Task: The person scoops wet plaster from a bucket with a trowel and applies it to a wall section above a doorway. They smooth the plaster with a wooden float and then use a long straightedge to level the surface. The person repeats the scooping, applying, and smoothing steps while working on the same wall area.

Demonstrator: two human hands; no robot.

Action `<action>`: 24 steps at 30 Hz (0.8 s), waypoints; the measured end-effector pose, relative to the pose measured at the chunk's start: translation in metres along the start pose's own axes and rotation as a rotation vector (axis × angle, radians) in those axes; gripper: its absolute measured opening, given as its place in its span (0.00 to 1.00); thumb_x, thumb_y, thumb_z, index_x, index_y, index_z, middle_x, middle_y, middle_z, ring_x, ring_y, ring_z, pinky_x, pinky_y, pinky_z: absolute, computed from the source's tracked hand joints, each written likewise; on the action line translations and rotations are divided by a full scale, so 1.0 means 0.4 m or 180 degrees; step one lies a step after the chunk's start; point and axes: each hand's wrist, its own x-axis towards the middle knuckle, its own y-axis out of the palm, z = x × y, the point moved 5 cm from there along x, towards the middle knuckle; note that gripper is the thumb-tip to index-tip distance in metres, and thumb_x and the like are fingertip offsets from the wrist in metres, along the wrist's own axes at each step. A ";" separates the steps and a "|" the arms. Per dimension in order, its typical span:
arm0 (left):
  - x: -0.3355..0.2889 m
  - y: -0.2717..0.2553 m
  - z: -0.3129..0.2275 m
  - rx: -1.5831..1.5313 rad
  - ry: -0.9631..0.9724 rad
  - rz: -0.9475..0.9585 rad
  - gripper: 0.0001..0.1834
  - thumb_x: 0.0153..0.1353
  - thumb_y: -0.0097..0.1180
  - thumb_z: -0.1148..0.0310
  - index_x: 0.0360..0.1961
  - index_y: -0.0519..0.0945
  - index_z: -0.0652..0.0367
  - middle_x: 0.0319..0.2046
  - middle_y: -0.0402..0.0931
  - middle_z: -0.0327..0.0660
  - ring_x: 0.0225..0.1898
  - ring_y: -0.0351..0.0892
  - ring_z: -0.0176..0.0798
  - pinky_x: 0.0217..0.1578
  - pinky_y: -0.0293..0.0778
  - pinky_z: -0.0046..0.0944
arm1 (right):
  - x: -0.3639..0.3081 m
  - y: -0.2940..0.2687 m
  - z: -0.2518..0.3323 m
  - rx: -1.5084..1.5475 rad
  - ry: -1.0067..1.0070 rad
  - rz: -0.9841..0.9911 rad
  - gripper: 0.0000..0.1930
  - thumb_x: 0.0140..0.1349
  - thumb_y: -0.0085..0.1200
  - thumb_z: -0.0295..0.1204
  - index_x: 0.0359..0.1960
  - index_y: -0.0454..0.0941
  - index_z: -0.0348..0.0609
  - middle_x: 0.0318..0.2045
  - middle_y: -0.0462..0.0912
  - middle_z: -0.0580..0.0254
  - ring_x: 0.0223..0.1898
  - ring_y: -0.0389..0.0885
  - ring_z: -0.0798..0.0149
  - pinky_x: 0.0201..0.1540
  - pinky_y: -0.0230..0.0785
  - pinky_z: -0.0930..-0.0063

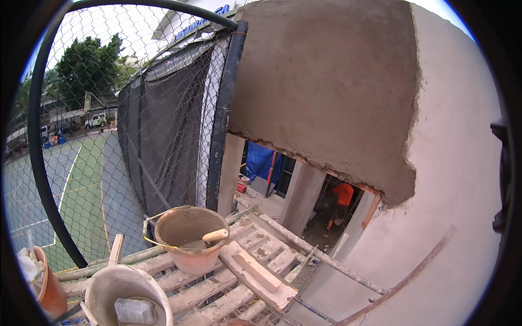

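Note:
Neither my left hand nor my right hand is in view. On the slatted scaffold platform [209, 298] stands a pinkish bucket [191, 262] with grey mortar inside. A tool's wooden handle [215, 235] leans over its rim, and the rest of that tool is hidden in the bucket. Beside it lies a wooden float [239, 258], its long grip facing up. Closer in, a whitish bucket [100, 288] holds a clear plastic bottle [135, 311]. Fresh brown plaster [326, 76] covers the upper wall, ending in a ragged edge above an opening.
A chain-link fence [81, 190] with a black frame borders the left side, with a sports court beyond. An orange bucket [51, 288] stands at far left. Below, through the opening, a person in an orange shirt [342, 194] bends over. A long strip [405, 282] slants across the right wall.

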 end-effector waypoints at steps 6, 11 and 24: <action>0.134 -0.055 -0.140 0.0628 0.0602 0.0263 0.19 0.67 0.53 0.58 0.53 0.86 0.51 0.51 0.85 0.54 0.55 0.84 0.58 0.57 0.80 0.53 | 0.016 -0.182 0.068 0.0436 0.0806 0.0350 0.09 0.67 0.64 0.34 0.34 0.84 0.42 0.35 0.84 0.55 0.39 0.83 0.47 0.45 0.76 0.55; 0.114 -0.060 -0.175 -0.0446 0.0907 -0.0540 0.16 0.63 0.61 0.49 0.44 0.89 0.46 0.48 0.87 0.50 0.51 0.85 0.56 0.53 0.80 0.51 | -0.012 -0.194 0.083 0.0574 0.1039 -0.0115 0.10 0.67 0.64 0.34 0.31 0.82 0.41 0.31 0.81 0.53 0.34 0.81 0.47 0.40 0.74 0.53; -0.082 -0.143 -0.176 -0.0687 0.0566 -0.0333 0.17 0.59 0.70 0.52 0.44 0.86 0.51 0.38 0.89 0.49 0.43 0.87 0.58 0.48 0.82 0.50 | 0.458 -0.393 -0.196 -0.1063 0.0377 -0.1110 0.23 0.61 0.64 0.30 0.58 0.79 0.38 0.53 0.82 0.50 0.58 0.77 0.42 0.66 0.67 0.48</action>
